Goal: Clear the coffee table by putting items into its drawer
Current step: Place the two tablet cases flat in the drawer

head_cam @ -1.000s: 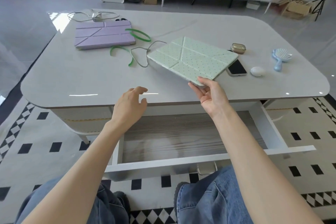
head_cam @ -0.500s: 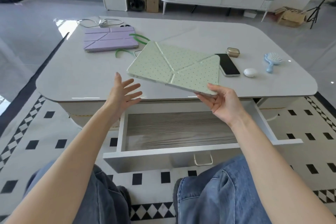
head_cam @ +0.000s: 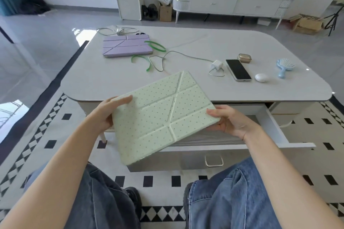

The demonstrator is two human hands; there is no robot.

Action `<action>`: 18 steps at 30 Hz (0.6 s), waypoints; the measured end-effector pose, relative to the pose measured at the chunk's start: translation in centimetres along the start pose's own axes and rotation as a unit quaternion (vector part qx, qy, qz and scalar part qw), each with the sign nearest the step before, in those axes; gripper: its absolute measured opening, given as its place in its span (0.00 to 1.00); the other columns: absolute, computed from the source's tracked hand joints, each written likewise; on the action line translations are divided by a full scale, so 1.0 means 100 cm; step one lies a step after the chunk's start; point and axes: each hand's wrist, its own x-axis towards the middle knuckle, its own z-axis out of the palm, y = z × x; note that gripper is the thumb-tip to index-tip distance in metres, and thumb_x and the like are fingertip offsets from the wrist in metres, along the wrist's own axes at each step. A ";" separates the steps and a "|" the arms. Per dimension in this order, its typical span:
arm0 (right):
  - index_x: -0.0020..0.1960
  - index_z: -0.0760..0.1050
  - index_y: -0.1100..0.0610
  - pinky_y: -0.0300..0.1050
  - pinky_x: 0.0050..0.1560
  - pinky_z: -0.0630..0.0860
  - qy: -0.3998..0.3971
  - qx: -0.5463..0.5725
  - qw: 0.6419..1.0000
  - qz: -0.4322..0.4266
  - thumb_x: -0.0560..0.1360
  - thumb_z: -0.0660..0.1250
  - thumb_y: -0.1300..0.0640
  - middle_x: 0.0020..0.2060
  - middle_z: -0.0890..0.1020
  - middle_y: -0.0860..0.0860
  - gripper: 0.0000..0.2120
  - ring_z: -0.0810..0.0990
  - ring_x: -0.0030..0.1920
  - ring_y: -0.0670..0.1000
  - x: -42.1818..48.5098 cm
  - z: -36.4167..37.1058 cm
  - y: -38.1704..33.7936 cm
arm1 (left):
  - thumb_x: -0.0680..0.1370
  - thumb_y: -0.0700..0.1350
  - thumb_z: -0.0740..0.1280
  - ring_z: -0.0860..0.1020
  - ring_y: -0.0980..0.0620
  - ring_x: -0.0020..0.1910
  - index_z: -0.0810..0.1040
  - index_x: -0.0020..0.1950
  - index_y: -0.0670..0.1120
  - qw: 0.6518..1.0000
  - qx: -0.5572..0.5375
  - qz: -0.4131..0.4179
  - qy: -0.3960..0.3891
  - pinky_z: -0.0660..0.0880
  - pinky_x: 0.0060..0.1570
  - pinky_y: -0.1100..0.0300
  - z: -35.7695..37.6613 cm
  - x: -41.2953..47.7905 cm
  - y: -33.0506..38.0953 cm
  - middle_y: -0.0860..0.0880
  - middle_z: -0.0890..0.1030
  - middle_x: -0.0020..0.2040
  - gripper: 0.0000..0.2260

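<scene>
So: both hands on the green dotted tablet case (head_cam: 163, 115). Left hand (head_cam: 106, 113) grips its left edge, thumb flat on top near the upper corner, fingers tucked under where I can't see them. Right hand (head_cam: 229, 121) pinches the right corner, thumb on the cover, fingers curled beneath. The case is in the air, touching nothing, tilted, its far corner over the near edge of the coffee table (head_cam: 186, 83), its near corner hanging past the drawer's front panel toward my knees.

The drawer (head_cam: 273, 126) stands pulled out under the tabletop. A strip of wood-grain floor shows past the case; the rest is hidden behind it. The loop handle (head_cam: 214, 161) is on the front panel.

On the tabletop:
- purple tablet case (head_cam: 126, 45), far left, flat
- white cable (head_cam: 186, 55) looping from beside it across to a white charger plug (head_cam: 216, 65)
- two green bands (head_cam: 155, 46), one at the purple case's right edge, one just in front of it
- phone (head_cam: 238, 69), face up, just right of the plug
- gold earbud case (head_cam: 244, 58) beyond the phone's far end
- white earbud case (head_cam: 261, 77) by the phone's near end
- blue hairbrush (head_cam: 284, 67), furthest right
</scene>
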 end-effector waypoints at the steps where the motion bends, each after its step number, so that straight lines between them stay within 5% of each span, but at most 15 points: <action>1: 0.54 0.79 0.62 0.45 0.44 0.83 0.027 0.019 0.999 -0.006 0.68 0.73 0.58 0.47 0.85 0.57 0.16 0.85 0.46 0.52 0.003 0.001 0.001 | 0.52 0.62 0.81 0.84 0.51 0.40 0.81 0.54 0.47 0.999 0.029 -0.013 -0.014 0.79 0.33 0.60 -0.006 -0.001 -0.003 0.47 0.85 0.47 0.35; 3: 0.52 0.79 0.60 0.43 0.43 0.83 0.079 0.074 0.994 -0.016 0.71 0.69 0.56 0.43 0.86 0.55 0.11 0.86 0.42 0.49 0.009 0.004 0.002 | 0.51 0.59 0.83 0.84 0.50 0.44 0.80 0.59 0.45 0.996 0.049 -0.056 -0.039 0.80 0.36 0.60 -0.013 -0.005 -0.008 0.44 0.84 0.53 0.40; 7: 0.51 0.79 0.59 0.41 0.40 0.83 0.139 0.132 0.981 -0.029 0.77 0.66 0.55 0.41 0.86 0.53 0.08 0.85 0.38 0.47 0.018 0.009 0.008 | 0.60 0.54 0.81 0.83 0.52 0.38 0.81 0.59 0.44 0.985 0.117 -0.072 -0.104 0.79 0.29 0.62 -0.001 -0.020 -0.012 0.45 0.84 0.49 0.31; 11: 0.62 0.76 0.61 0.44 0.43 0.83 0.123 0.118 0.985 -0.004 0.75 0.68 0.57 0.51 0.85 0.55 0.17 0.85 0.46 0.51 0.021 0.021 0.019 | 0.72 0.45 0.73 0.82 0.47 0.54 0.77 0.63 0.48 0.978 0.148 -0.055 -0.138 0.80 0.50 0.49 0.011 -0.025 -0.017 0.45 0.82 0.57 0.19; 18: 0.59 0.78 0.53 0.48 0.44 0.81 0.147 0.129 0.981 0.008 0.73 0.63 0.33 0.50 0.84 0.55 0.27 0.83 0.49 0.54 0.007 0.004 0.015 | 0.64 0.57 0.75 0.81 0.44 0.54 0.80 0.60 0.54 0.984 0.120 0.007 -0.129 0.78 0.55 0.48 0.024 -0.017 -0.005 0.45 0.83 0.56 0.25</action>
